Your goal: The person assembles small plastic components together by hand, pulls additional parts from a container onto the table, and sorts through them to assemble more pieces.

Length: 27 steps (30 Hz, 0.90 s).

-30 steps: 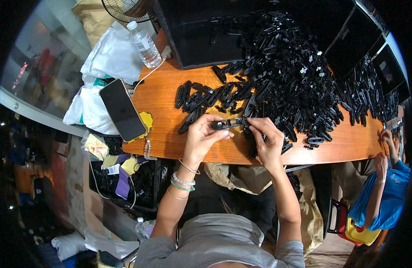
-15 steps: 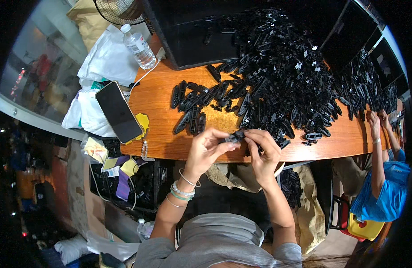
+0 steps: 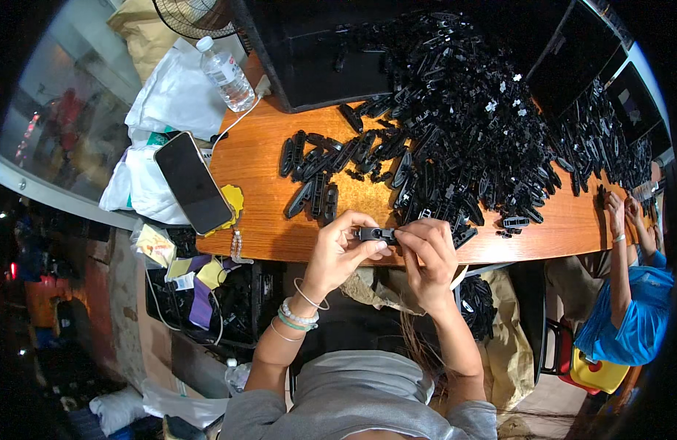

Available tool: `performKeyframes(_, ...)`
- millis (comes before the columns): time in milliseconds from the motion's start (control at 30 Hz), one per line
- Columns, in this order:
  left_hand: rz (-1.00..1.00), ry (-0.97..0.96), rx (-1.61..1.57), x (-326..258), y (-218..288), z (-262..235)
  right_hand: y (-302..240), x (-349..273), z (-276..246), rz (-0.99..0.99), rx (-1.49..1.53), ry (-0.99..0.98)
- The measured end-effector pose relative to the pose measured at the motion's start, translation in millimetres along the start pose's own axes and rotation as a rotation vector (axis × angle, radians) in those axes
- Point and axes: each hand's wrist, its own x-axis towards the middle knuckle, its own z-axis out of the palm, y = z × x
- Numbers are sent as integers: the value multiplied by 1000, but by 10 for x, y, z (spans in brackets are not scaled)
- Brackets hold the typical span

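While my 2 hands meet just above the near edge of the table (image 3: 261,194), I judge the step in hand to be close fingertip work on 1 black plastic piece (image 3: 374,235). My left hand (image 3: 341,248) grips its left end, thumb on the near side and fingers on the far side. My right hand (image 3: 431,262) is closed at the other end, thumb and fingertips drawn together against it; whether they also pinch a separate small part, I cannot tell, because my fingers cover that spot.

As I see it, the next move calls for a steady hold from the left and a careful, well-aligned push or twist from the right, since the piece is slim and could slip if pressed off its line.

The piece lies between my 2 hands, roughly level, nearer the table's front edge than its back. Beyond it, toward the middle of the table, a loose group of black parts (image 3: 309,165) lies to the left, and a large heap of black parts (image 3: 470,125) spreads from the back toward the right. My phone (image 3: 194,183) rests by the table's left edge, well apart from my hands.
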Motion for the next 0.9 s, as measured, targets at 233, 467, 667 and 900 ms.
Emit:
performKeyframes(233, 43, 31, 111, -40, -10, 63, 2, -60, -26, 174, 133, -43)
performKeyframes(467, -106, -99, 85, -178, 27, 36, -18, -242, -212, 591, 345, -299)
performKeyframes(667, 354, 219, 847, -34, -148, -318, -95, -285, -408, 617, 102, -612)
performKeyframes(900, 225, 455, 1465, 128, -165, -335, 448, 392, 340, 54, -362, -261)
